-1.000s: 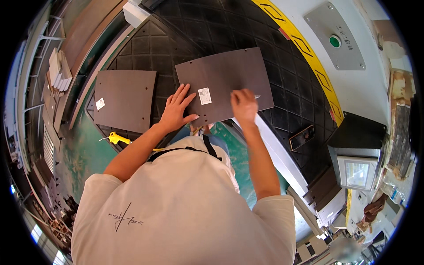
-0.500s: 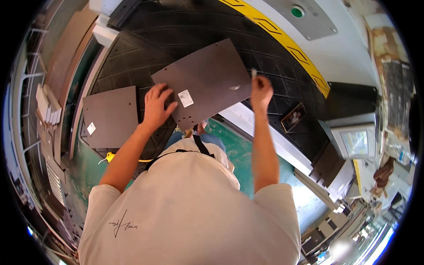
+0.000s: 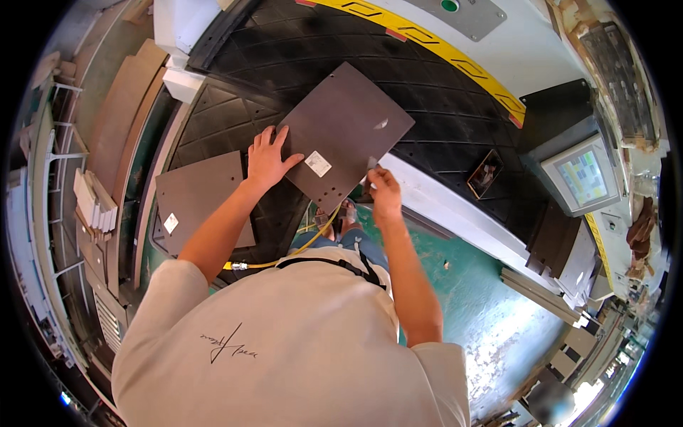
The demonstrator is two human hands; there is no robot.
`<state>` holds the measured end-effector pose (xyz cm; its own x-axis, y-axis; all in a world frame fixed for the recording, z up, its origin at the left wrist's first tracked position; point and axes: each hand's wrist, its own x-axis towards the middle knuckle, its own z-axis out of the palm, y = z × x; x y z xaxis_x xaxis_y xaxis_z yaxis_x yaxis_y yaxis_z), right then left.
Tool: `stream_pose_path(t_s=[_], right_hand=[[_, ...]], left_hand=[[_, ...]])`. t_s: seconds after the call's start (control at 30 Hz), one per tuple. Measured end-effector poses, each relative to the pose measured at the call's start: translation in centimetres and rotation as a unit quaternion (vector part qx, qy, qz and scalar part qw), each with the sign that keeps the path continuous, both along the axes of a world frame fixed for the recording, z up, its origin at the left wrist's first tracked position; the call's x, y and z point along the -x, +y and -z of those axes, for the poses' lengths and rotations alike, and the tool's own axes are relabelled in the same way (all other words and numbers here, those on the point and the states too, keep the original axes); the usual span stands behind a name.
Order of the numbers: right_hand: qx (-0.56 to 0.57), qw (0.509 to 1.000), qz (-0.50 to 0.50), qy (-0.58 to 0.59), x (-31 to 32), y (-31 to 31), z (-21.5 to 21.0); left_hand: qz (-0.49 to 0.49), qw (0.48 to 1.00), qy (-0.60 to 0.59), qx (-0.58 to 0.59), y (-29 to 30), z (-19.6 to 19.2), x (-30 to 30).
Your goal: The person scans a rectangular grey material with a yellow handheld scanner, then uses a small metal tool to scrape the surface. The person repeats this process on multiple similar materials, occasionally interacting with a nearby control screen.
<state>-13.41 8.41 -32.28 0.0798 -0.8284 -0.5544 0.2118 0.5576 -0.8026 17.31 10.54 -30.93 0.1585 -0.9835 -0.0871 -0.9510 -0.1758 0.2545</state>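
my left hand (image 3: pixel 267 160) lies flat with the fingers spread open, palm down on the left corner of a dark grey metal plate (image 3: pixel 348 132), pressing rather than gripping it. my right hand (image 3: pixel 384 191) is curled closed at the plate's lower edge, at about four o'clock from the left hand; the fingers pinch something small and pale there, though i cannot tell what it is. the plate lies tilted like a diamond on the black rubber mat (image 3: pixel 299 57), with a small white sticker (image 3: pixel 318 164) near its bottom corner, between my two hands. at eight o'clock from my left hand, well apart from the first plate, a second grey plate (image 3: pixel 199 196) lies flat on the same mat. a yellow hose (image 3: pixel 299 249) runs below my hands, near my chest. out at three o'clock a small screen (image 3: pixel 583 174) glows, and at twelve o'clock a yellow striped band (image 3: pixel 441 53) edges the mat.
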Motion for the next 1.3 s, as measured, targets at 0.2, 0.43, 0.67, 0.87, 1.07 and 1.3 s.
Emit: stream_pose_path(t_s=[0.2, 0.43, 0.67, 0.87, 1.07, 1.3], right_hand=[[0.115, 0.992, -0.017, 0.057, 3.6, -0.3, 0.7], [0.252, 0.94, -0.05, 0.225, 7.1, 0.2, -1.1], [0.201, 0.971, -0.104, 0.076, 7.5, -2.4, -3.8], [0.225, 0.964, -0.109, 0.087, 7.8, -4.6, -2.3], [0.283, 0.915, -0.167, 0.235, 5.8, -8.3, -2.6], [0.448, 0.778, -0.186, 0.4, -0.2, -16.6, -1.9]], left_hand=[[-0.058, 0.998, -0.026, -0.028, 2.5, 0.3, 0.2], [-0.106, 0.992, -0.018, -0.058, 4.3, -0.9, 2.7], [-0.11, 0.99, -0.038, -0.076, 3.8, -0.3, 2.2], [-0.019, 0.993, -0.085, -0.079, 0.7, -1.5, 2.3], [0.074, 0.994, 0.079, 0.036, -5.6, -1.4, 3.0], [0.032, 0.955, 0.244, 0.166, -16.5, 0.4, 4.3]])
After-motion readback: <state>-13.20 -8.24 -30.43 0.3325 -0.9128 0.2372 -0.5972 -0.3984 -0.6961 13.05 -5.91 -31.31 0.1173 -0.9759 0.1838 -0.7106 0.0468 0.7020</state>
